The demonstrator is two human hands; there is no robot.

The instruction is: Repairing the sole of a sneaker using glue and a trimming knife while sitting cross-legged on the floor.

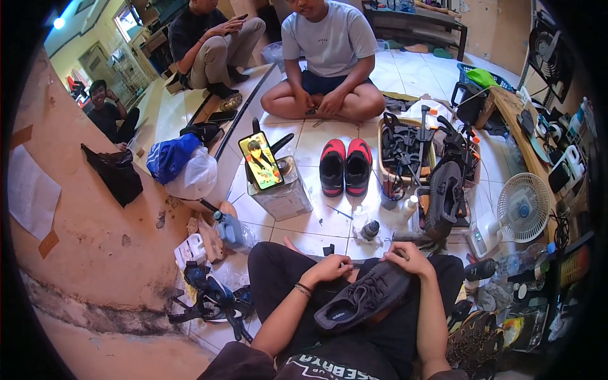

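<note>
Across my lap lies a dark grey lace-up sneaker [367, 294], its heel opening toward me and its toe pointing away to the right. My right hand [409, 258] is closed on the toe end, thumb and fingers bent over the edge. Beside the sneaker's left side, my left hand [328, 270] has its fingers curled together above my leg; whatever they pinch, if anything, is too small to make out. Another dark grey shoe [445, 197] rests on top of things to the right. A red and black pair of shoes [345, 168] stands on the tiles ahead.
A phone [260, 161] showing a picture leans on a square metal can [282, 201]. Small bottles [370, 229] stand before my knees. Baskets of tools [405, 149] and a white fan [523, 208] are on the right, a blue-grey jug [234, 232] on the left. A person [329, 47] sits cross-legged opposite.
</note>
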